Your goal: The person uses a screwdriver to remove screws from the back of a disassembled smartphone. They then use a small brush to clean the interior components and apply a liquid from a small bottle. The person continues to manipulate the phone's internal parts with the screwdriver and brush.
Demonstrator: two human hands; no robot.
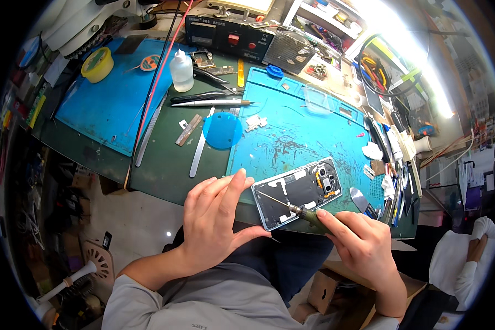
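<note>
Gripping a screwdriver (pixel 309 215) by its green handle, the right hand (pixel 363 242) is closing its fingers around the back end, while the slim shaft is reaching leftward across an opened phone (pixel 272 207). That phone is lying between the two sets of fingers, on the near edge of the blue mat (pixel 291 144), its black inner cover showing and its cameras (pixel 328 179) sitting at the end nearer the right fingers. The left hand (pixel 212 220) is holding nothing that I'm seeing; its fingers are spreading open, fingertips and thumb bracketing the phone's left end, though whether they're touching it I cannot tell.

From where I'm standing, this is looking like screw work on the inner cover, the tip pointing toward the end just beside the left fingertips. Whether a screw is coming out or going in, I cannot tell. The next move is probably calling for the left fingers to be steadying the frame, and the right ones to be tilting the driver more upright before turning. Ahead of the left fingers, a blue disc (pixel 223 130) and some tweezers (pixel 202 144) are lying well apart from the work.
</note>
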